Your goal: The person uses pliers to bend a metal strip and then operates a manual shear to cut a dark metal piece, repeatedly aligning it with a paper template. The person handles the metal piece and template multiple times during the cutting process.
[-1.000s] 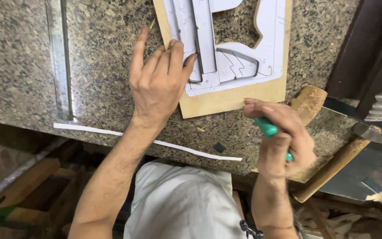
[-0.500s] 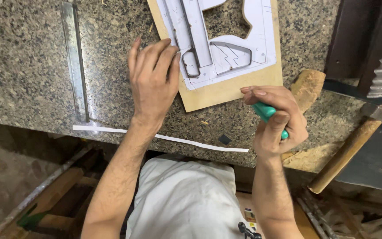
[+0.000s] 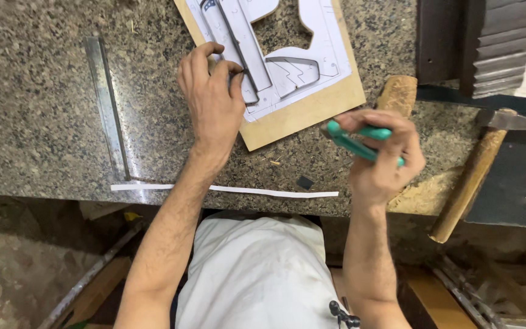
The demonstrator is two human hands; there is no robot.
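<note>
Surface: a speckled granite countertop (image 3: 44, 122) is seen from above, with a thin white strip (image 3: 263, 192) laid along its front edge.
Room: a dusty floor with wooden scraps is seen below the counter; a dark wooden block (image 3: 458, 42) is set at the upper right.
Board: a tan board (image 3: 312, 113) is laid flat at top centre, covered by a white paper pattern (image 3: 330, 55); its long axis is run away from the person, tilted to the left.
Left hand (image 3: 211, 100): the fingertips are curled and pressed on a thin metal strip (image 3: 245, 49) on the pattern.
Right hand (image 3: 385, 158): it is clenched around green-handled pliers (image 3: 351, 139), which are held above the counter, just beside the board's near corner, and pointed up-left.
Others: 1 steel ruler (image 3: 108, 109) is laid at the left; 1 hammer with a wooden handle (image 3: 467, 180) is laid at the right.
</note>
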